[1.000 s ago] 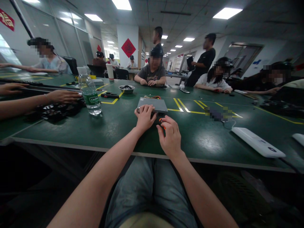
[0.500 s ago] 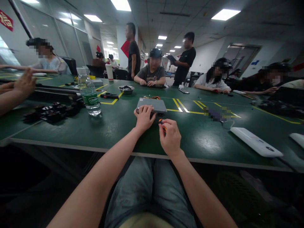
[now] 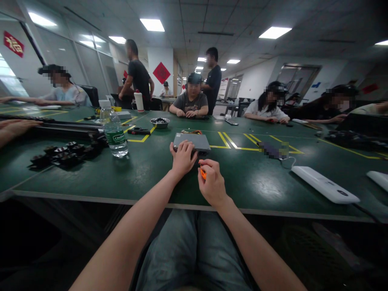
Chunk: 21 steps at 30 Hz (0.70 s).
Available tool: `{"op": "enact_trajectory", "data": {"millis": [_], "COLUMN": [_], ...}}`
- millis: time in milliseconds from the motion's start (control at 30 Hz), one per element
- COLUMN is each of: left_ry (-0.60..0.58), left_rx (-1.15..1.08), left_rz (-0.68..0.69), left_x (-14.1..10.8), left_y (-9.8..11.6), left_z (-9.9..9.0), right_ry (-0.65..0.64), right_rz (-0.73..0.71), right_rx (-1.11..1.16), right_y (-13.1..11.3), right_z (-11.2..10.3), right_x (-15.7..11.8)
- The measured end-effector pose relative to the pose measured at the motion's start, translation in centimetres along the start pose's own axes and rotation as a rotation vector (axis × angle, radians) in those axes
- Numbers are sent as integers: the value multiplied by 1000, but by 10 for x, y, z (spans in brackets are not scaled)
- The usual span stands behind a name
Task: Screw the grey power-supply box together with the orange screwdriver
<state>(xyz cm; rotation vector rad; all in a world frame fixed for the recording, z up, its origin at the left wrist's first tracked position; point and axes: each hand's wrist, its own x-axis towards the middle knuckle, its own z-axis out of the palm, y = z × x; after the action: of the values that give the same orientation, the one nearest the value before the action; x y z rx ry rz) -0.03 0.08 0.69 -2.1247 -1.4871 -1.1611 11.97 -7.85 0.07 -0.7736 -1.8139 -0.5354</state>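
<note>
In the head view a grey metal box (image 3: 198, 142), which looks like a computer power supply, lies on the green table with coloured wires (image 3: 192, 132) at its far side. My left hand (image 3: 182, 157) grips its left front part, fingers over the top and thumb at the near side. Just right of it, close to the box's near face, my right hand (image 3: 212, 181) is closed on a screwdriver with an orange and black handle (image 3: 203, 173). The screwdriver's tip is hidden or too small to make out.
A water bottle (image 3: 114, 131) stands left, beside black parts (image 3: 66, 155). Beyond are a metal bowl (image 3: 160, 122) and a black tool (image 3: 138, 131). A white power bank-like device (image 3: 324, 185) lies right. Another person's hand (image 3: 15, 129) rests at far left; co-workers sit around the table.
My right hand has shifted slightly left and lower, and more of the orange handle shows. My left hand still grips the box. Two standing people in the background have moved left.
</note>
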Motion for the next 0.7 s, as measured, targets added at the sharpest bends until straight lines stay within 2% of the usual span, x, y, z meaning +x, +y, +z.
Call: {"op": "enact_trajectory", "data": {"millis": [100,267,533,600,700], "left_ry": [5,-7,-35,-40,-36], "left_rx": [-14,-21,0,9,16], "left_rz": [26,64,48,43,47], "left_x": [1,2,1,1,1], "left_y": [-2,-5,-6,-5,-5], "left_z": [0,0,0,0,-2], "right_ry": [-8,33,-123,-102,7], "right_rz": [10,41,-74,-70,-25], "right_rx": [60,5,92,112,158], "right_y": [2,6,8,8,10], "right_z": [0,-2,-1,-3,-10], "right_x": [-1,-3,-9,-9,-11]}}
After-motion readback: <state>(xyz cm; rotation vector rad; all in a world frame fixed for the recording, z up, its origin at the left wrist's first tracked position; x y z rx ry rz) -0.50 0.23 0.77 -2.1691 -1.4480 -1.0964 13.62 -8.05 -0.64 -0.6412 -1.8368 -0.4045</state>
